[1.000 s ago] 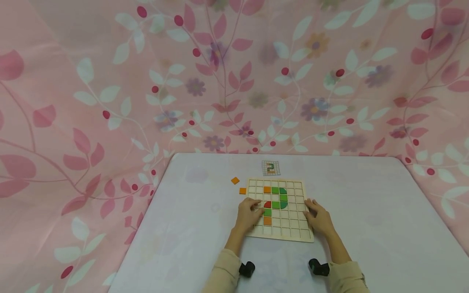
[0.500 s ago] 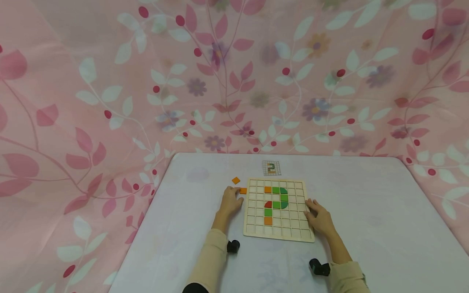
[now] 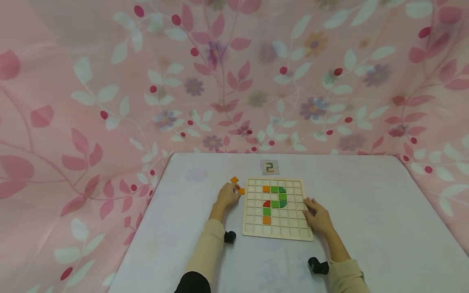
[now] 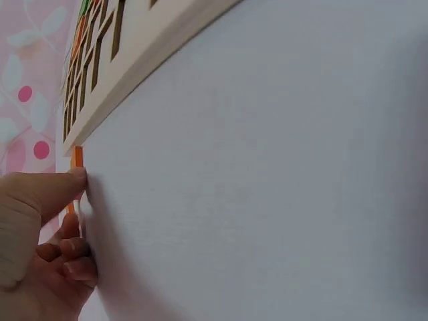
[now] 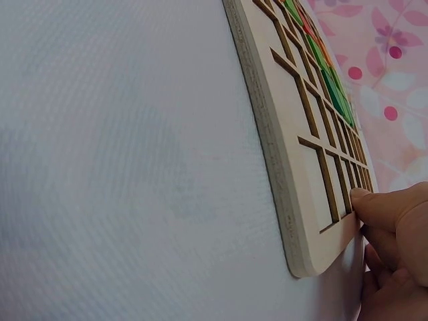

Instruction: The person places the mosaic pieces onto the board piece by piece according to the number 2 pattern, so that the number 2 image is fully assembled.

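In the head view, my left hand (image 3: 228, 195) is at the left edge of the wooden grid board (image 3: 291, 228), its thumb and index finger at opposite sides of an orange square tile (image 3: 241, 191). The left wrist view shows that tile (image 4: 78, 156) standing out past the thumb tip; the index finger is mostly hidden. Another orange tile (image 3: 234, 179) lies just beyond the fingers. My right hand (image 3: 318, 217) grips the board's right edge, thumb on top of the frame in the right wrist view. Green, orange and red tiles (image 3: 275, 204) fill a curved run of cells on the board.
A small card (image 3: 270, 167) with a gridded figure like a 2 lies behind the board. Everything rests on a white-covered table (image 3: 366, 195), with a pink floral cloth (image 3: 234, 81) rising behind it. Black devices (image 3: 318, 266) are worn at both wrists.
My left hand has left the board's left part, moved left and away to the orange tiles, and closed its fingertips about the nearer one. My right hand keeps its place on the board.
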### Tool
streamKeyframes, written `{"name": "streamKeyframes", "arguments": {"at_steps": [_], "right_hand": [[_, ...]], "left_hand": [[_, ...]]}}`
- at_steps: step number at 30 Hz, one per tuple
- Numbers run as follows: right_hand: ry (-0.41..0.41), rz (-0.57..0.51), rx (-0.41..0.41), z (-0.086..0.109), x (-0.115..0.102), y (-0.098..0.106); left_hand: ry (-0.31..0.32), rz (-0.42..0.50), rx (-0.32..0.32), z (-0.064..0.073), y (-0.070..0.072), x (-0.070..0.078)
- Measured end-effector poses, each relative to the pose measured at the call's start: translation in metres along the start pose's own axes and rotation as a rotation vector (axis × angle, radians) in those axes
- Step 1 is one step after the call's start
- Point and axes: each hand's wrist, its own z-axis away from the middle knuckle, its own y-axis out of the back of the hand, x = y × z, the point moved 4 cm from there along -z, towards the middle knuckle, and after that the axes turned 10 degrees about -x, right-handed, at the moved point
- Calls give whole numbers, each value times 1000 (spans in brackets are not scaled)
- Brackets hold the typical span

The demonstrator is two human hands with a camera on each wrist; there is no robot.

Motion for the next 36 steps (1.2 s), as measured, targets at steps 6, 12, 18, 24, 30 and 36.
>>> {"name": "streamKeyframes", "arguments": {"at_steps": [6,12,18,24,30,36], "right_hand": [[8,14,6,0,0,-2],[-9,17,-2,0,1,-2],[-1,28,8,1,1,-1],[2,19,0,0,2,-2],[-11,25,-1,-2,4,-2],[6,24,11,-1,5,-2]], "left_hand": [[-6,60,94,9,-7,-6],[-158,214,205,29,-11,17],[-302,268,137,47,-29,53],[-352,279,94,52,-47,68],[-393,172,62,52,-64,79],[-381,9,21,54,-71,86]]}}
